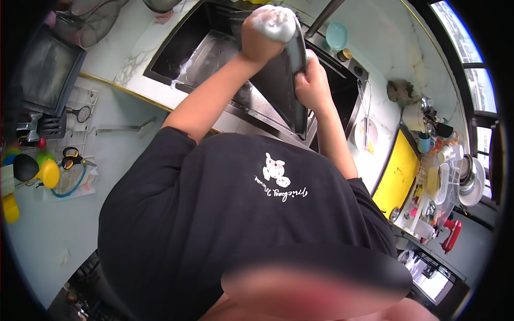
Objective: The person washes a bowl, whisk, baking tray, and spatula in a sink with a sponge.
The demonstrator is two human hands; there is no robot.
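Note:
I stand at a dark sink (188, 49) and look down over my black T-shirt. My right hand (313, 85) is shut on the edge of a dark flat baking tray (278, 91), which it holds upright on its edge over the basin. My left hand (261, 37) is at the tray's top edge. It is covered in white foam and closed on a foamy sponge (276, 21) that presses against the tray. Suds and water lie on the sink bottom.
On the left counter lie a spatula (124, 128), scissors (72, 157), yellow and black items (42, 171) and a dark tray (45, 69). To the right are a teal lid (336, 35), a yellow board (397, 172) and a crowded dish rack (455, 179).

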